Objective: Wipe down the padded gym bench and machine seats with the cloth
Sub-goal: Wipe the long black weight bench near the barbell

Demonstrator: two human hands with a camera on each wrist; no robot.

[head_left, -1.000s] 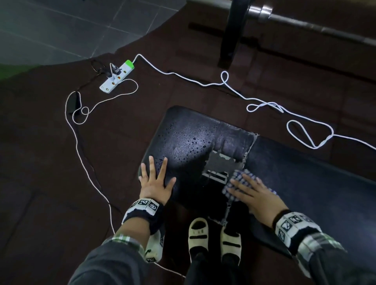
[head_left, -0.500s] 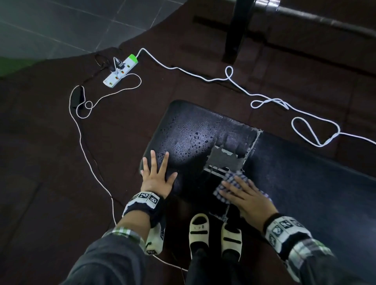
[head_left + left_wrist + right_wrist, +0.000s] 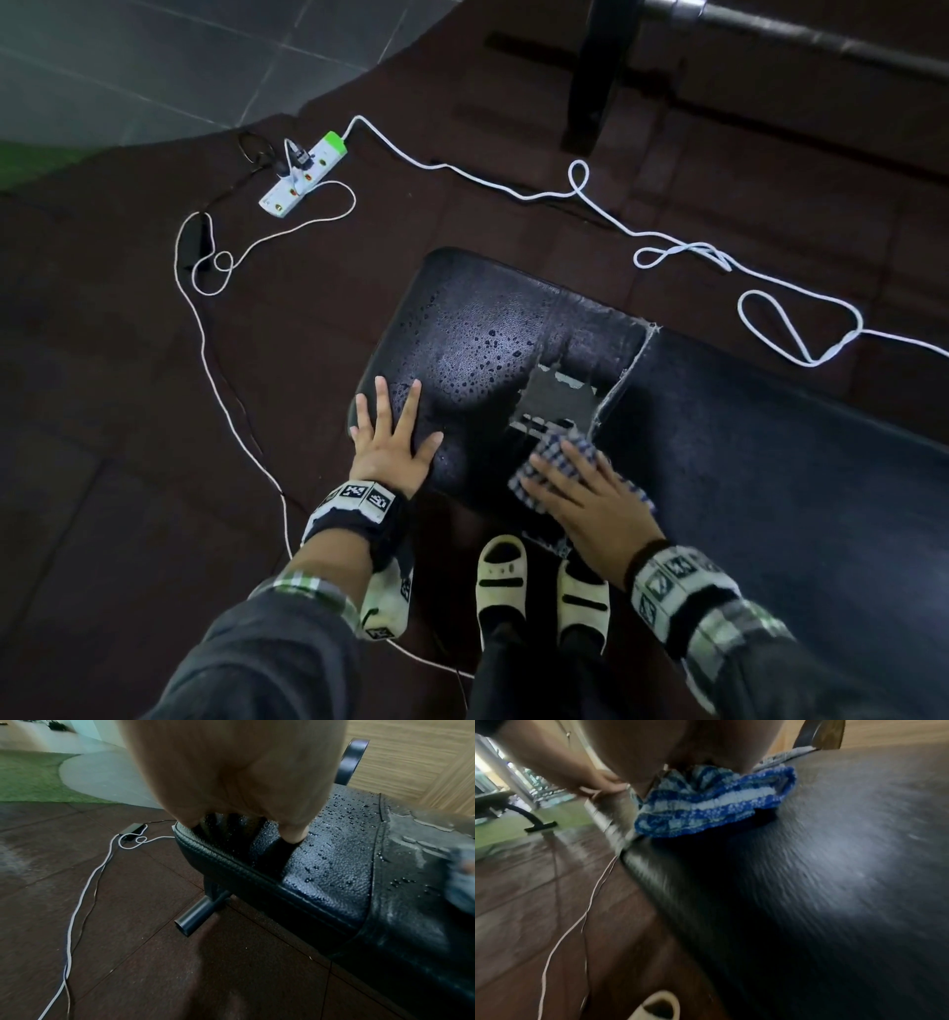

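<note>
Now wiping: right hand (image 3: 590,496) flat, pressing blue checked cloth (image 3: 552,452) onto wet black padded bench (image 3: 477,339); left hand (image 3: 393,444) splayed flat lower-centre, empty, bracing.

The left hand (image 3: 231,770) fills the upper middle of the frame, and its fingers (image 3: 295,833) press straight down on the black padded bench (image 3: 334,872). The bench runs from the centre to the lower right, and many water drops lie on its textured surface. At the right edge a blurred blue-grey cloth (image 3: 462,878) touches the pad. Under the bench, near the centre, a grey metal tube foot (image 3: 197,914) stands on the dark brown floor (image 3: 128,943). A white cable (image 3: 77,912) runs along the left side.
</note>
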